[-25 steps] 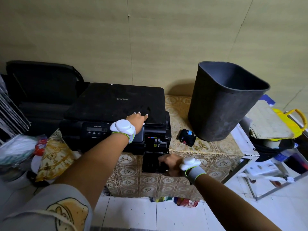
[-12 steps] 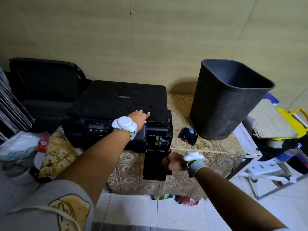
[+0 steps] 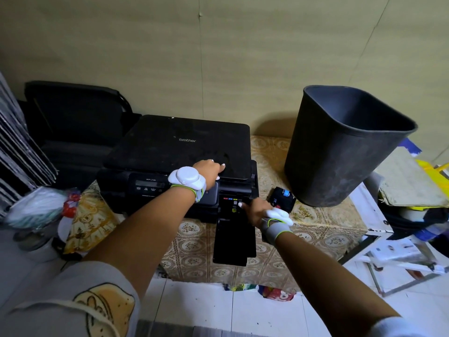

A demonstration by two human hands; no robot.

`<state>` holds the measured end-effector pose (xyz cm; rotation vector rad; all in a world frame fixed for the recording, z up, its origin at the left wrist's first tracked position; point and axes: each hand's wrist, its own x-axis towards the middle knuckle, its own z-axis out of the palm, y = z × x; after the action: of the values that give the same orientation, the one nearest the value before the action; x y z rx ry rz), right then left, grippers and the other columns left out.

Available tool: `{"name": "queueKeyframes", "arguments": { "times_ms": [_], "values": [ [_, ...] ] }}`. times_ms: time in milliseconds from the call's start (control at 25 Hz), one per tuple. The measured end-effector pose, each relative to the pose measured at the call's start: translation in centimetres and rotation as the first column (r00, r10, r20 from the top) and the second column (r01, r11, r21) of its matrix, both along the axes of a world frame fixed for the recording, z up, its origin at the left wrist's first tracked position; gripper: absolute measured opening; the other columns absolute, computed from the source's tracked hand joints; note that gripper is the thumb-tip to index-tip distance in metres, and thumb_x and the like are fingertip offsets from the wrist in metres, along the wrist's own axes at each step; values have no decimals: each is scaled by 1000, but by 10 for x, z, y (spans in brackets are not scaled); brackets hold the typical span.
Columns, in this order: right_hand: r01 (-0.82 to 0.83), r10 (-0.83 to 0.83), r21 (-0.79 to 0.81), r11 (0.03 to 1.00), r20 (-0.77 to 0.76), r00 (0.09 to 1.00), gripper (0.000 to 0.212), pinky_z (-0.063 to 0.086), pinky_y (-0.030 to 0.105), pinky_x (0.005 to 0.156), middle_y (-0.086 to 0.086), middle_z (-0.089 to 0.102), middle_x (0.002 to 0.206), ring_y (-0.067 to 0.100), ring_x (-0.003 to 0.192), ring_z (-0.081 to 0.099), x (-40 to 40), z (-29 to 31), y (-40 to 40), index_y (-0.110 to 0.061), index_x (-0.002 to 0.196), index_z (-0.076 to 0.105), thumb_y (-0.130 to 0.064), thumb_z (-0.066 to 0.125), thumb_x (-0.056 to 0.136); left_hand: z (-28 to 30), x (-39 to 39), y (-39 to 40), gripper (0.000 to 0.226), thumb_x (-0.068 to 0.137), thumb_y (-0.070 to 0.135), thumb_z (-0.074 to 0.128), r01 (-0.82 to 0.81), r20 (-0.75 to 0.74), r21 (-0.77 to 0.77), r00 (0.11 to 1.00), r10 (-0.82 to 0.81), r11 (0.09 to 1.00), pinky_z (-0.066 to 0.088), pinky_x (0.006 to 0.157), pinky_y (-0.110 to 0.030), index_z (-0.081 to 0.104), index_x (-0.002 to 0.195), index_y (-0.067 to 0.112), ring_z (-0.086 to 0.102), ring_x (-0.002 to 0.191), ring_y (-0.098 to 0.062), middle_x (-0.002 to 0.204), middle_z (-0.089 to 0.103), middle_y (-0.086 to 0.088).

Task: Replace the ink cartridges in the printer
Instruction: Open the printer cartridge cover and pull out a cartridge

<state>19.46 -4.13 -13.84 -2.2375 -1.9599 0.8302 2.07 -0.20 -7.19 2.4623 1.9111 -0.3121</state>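
White floor tiles give way to a patterned tabletop (image 3: 315, 229) where the right hand (image 3: 255, 210), fingers extended, reaches the printer (image 3: 170, 152)'s open cartridge bay (image 3: 233, 203), left hand (image 3: 209, 170) flat on its lid, bin (image 3: 340, 152) behind.
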Motion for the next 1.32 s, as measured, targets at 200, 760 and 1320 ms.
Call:
{"name": "queueKeyframes", "arguments": {
  "times_ms": [200, 760, 1320],
  "values": [
    [44, -44, -28, 999, 13, 999, 59, 46, 47, 95, 19, 62, 121, 37, 108, 60, -1, -2, 2, -6, 107, 59, -59, 47, 83, -2, -2, 3, 52, 99, 18, 44, 9, -1, 7, 1000, -9, 1000, 45, 98, -40, 29, 149, 23, 49, 127, -38, 145, 43, -21],
    [3, -9, 56, 998, 101, 995, 53, 44, 32, 75, 14, 65, 117, 32, 103, 63, -3, 2, -8, -11, 111, 60, -54, 48, 83, 2, 2, -3, 52, 101, 19, 40, 14, -37, 8, 999, -14, 1000, 44, 98, -38, 24, 151, 19, 47, 128, -36, 146, 40, -22],
    [-48, 35, 218, 975, 62, 997, 42, 46, 37, 75, 22, 66, 109, 38, 101, 62, -14, -9, -33, -5, 112, 42, -42, 45, 92, 3, 3, -6, 51, 101, 17, 39, 18, -37, 24, 999, -17, 1000, 45, 95, -39, 25, 150, 18, 50, 125, -38, 142, 44, -21]
  ]
}}
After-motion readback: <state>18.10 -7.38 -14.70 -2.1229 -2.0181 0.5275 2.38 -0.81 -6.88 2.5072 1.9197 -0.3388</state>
